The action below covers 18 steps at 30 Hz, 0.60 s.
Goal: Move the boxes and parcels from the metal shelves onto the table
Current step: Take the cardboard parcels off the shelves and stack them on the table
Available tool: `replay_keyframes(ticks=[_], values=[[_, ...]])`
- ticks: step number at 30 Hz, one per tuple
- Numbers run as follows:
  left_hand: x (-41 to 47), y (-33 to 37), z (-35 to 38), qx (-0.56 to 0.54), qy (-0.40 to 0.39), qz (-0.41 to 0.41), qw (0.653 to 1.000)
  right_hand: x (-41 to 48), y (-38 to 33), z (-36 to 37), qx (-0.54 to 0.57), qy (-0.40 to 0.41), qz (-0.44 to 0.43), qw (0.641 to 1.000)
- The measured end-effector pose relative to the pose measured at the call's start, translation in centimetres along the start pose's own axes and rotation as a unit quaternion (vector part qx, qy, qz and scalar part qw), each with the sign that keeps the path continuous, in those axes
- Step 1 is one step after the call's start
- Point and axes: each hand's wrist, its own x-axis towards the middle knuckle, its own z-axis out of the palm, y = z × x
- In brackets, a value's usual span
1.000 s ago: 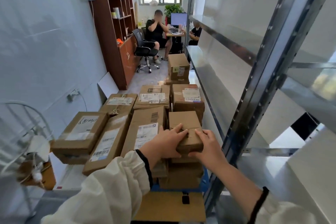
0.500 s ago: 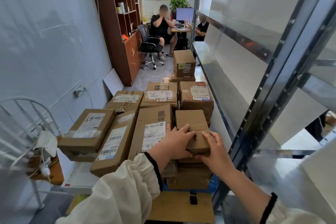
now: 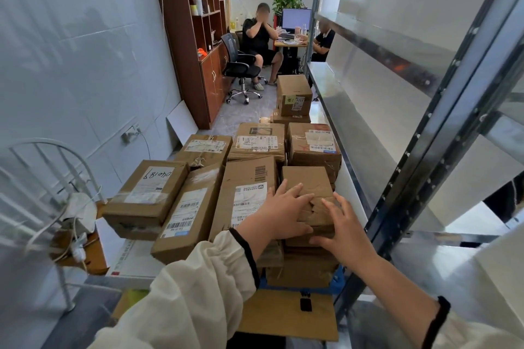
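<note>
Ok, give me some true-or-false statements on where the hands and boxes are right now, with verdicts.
1. The left hand lies on top of the small plain box. True.
2. The box with handwritten digits on its label is the one farthest from the camera. False: the handwritten-label box is the nearest one on the left.
3. The metal shelves stand to the right of the boxes. True.
4. The right hand holds a parcel up in the air. False: its fingers are spread and straight over the near corner of the small plain box.
5. The far box lies buried under others. False: it stands on top of another box.
</note>
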Motion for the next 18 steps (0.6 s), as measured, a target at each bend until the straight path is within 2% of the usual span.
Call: replay_keyframes(ticks=[4,8,11,14,18], values=[[-2.7,-1.8,-1.3,-0.065,0.068,-0.012,0.995,0.0,-2.3,-1.8,-0.043,0.000,-0.049,0.998],[-6.5,-6.8,-3.0,-0.085,0.108,-0.049,0.989,0.0,-7.4,-2.3,-0.044,0.001,-0.098,0.994],[-9.6,-12.4,-3.6,-0.068,0.112,-0.115,0.985,0.2,-12.6,-0.6,-0.045,-0.023,-0.148,0.988],[-12.2,-17.7,-3.5,-0.038,0.088,-0.138,0.986,0.9,-17.8,2.5,-0.055,-0.063,-0.198,0.977],[-14.3,-24.1,-3.0,-0.018,0.082,-0.145,0.986,2.0,-23.4,7.8,-0.088,-0.128,-0.180,0.971]])
